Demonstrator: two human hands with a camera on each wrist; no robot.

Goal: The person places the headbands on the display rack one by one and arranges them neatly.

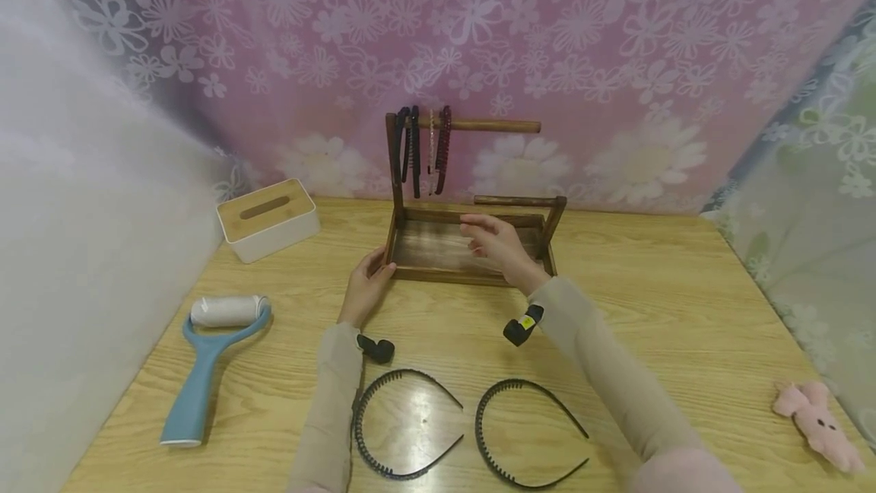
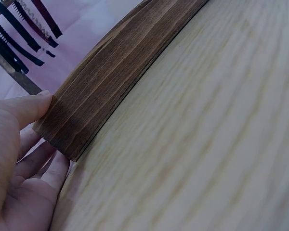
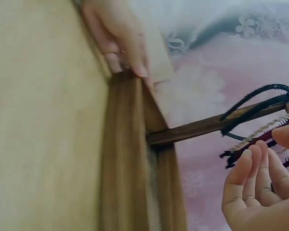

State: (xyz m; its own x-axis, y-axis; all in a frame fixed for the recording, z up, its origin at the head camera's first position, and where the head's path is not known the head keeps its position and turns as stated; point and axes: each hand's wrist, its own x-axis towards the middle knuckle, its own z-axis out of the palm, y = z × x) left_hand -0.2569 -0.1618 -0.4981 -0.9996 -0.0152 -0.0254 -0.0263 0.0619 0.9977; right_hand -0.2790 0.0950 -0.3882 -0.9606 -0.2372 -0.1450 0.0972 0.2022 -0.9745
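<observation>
A dark wooden stand with a tray base (image 1: pixel 445 275) is at the back of the table. My left hand (image 1: pixel 363 291) holds its front left corner; in the left wrist view the thumb (image 2: pixel 36 107) lies at the top edge, the fingers round the corner. Over the tray hovers my right hand (image 1: pixel 498 246), fingers loosely bent with nothing between them. Several headbands (image 1: pixel 415 151), black, silvery and dark red, hang at the left of the upper rod (image 1: pixel 496 126). On the table in front lie two black toothed headbands, one left (image 1: pixel 363 432) and one right (image 1: pixel 482 432).
A white tissue box (image 1: pixel 280 234) with a wooden lid stands at the back left. Nearer on the left lies a blue-handled lint roller (image 1: pixel 198 379). A pink plush toy (image 1: pixel 817 424) is at the right edge. The stand's lower rod (image 1: pixel 513 201) juts from its right post.
</observation>
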